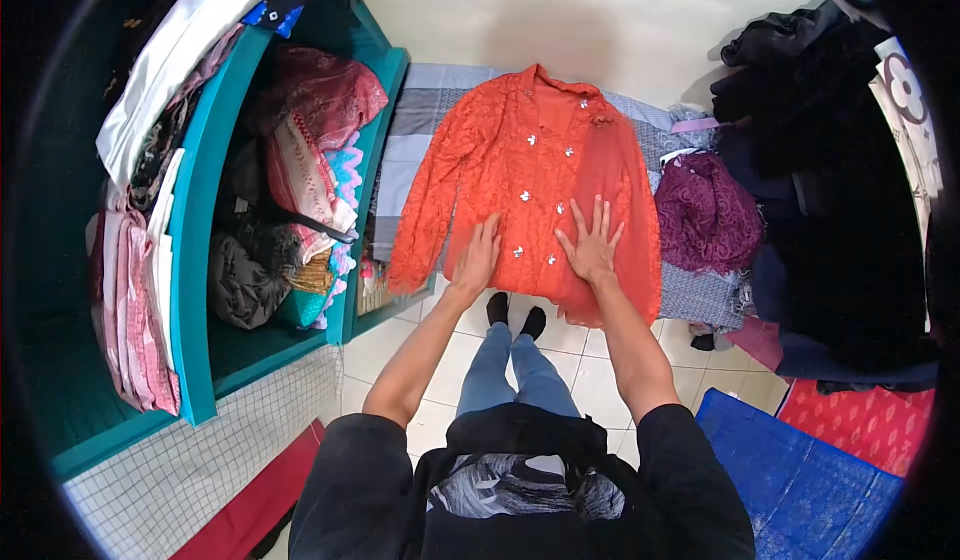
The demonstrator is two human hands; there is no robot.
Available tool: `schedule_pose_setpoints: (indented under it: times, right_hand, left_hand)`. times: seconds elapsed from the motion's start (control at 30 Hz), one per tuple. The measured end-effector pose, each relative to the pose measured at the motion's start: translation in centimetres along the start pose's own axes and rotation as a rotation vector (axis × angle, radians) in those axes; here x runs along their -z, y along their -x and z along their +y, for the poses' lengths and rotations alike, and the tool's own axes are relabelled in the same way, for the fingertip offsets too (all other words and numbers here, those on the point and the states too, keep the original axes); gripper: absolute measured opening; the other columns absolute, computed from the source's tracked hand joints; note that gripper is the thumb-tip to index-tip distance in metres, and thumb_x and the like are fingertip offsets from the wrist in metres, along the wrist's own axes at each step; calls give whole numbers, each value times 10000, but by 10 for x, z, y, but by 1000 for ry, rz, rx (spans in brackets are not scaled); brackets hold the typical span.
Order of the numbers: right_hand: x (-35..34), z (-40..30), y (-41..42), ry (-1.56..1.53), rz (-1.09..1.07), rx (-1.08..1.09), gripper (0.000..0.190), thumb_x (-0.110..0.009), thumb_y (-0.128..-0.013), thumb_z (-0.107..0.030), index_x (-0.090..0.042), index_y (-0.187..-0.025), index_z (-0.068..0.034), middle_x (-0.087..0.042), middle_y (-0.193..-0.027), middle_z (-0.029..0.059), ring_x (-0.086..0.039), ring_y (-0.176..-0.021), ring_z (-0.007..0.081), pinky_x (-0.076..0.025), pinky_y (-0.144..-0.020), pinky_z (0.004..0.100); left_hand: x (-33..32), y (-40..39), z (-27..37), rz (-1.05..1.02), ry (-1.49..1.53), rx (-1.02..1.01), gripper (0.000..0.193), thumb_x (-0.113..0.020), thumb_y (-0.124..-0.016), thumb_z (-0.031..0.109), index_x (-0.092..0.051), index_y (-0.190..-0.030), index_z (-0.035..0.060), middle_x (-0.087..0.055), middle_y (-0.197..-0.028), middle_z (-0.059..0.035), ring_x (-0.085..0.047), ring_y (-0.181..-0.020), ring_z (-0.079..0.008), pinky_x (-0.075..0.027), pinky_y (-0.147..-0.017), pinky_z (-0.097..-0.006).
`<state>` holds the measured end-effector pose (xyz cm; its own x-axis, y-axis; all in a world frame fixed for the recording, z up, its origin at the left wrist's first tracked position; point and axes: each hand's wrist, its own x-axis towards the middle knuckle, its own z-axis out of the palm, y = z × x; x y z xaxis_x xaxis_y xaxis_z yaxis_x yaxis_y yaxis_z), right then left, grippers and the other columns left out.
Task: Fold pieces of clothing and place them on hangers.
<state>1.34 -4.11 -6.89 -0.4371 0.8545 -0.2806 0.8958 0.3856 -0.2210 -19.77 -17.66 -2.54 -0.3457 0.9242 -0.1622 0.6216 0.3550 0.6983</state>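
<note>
An orange-red lace blouse (487, 162) lies spread out before me, its collar at the far end and its hem towards me. Two rows of small silver leaf-shaped ornaments run down its front. Flat on the lower right of the blouse rests my right hand (591, 248), fingers spread. My left hand (477, 258) lies palm down on the lower left, its fingers closer together and nothing visibly gripped. A sheer panel (611, 162) covers part of the blouse's right side. One sleeve (427, 200) slants down to the left, while the other is hard to make out.
Beneath the blouse is a grey patterned cloth (397, 155) on a raised surface against the wall. A teal shelf unit (196, 260) with folded textiles stands left. To the right are a purple lace garment (709, 211), dark hanging clothes (840, 222) and a blue sheet (795, 477).
</note>
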Motion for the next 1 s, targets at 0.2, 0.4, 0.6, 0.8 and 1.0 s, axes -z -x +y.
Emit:
schedule_pose_setpoints:
  times: [0.2, 0.4, 0.6, 0.8, 1.0]
  right_hand:
    - [0, -5, 2, -25, 45, 15, 781, -505, -973, -623, -183, -1628, -345, 62, -1712, 116, 81, -1576, 319, 28, -1200, 677]
    - [0, -2, 4, -22, 87, 10, 754, -494, -976, -615, -223, -1622, -335, 30, -1716, 108, 64, -1578, 309, 38, -1208, 663]
    - [-2, -6, 3, -20, 109, 19, 760, -502, -971, -617, -215, -1622, -349, 26, -1715, 109, 57, -1579, 310, 30, -1207, 668]
    - [-3, -5, 3, -32, 140, 23, 779, -542, -958, -598, -221, -1621, -346, 4, -1714, 116, 27, -1579, 319, 21, -1205, 672]
    - [-2, -5, 4, -36, 198, 34, 767, -577, -945, -566, -277, -1609, -327, -50, -1710, 126, -16, -1578, 322, 11, -1208, 664]
  left_hand:
    - [-13, -20, -14, 14, -27, 6, 407, -492, -1043, 168, -428, -1416, 19, -572, -1303, -275, -587, -1159, -481, -512, -946, -519]
    - [-12, -43, -2, 16, 6, -18, 430, -490, -1041, 152, -416, -1451, 48, -569, -1300, -269, -592, -1156, -473, -514, -939, -519]
    - [-24, -71, -12, 84, -40, -84, 444, -486, -1039, 186, -390, -1462, 90, -553, -1328, -252, -636, -1013, -511, -535, -845, -588]
    - [-29, -81, -14, 119, -17, -136, 449, -466, -1046, 187, -380, -1473, 83, -551, -1332, -262, -632, -1030, -511, -534, -859, -582]
    - [-13, -115, 0, 120, -41, -121, 467, -455, -1050, 201, -360, -1493, 86, -543, -1335, -272, -622, -1052, -521, -530, -874, -588]
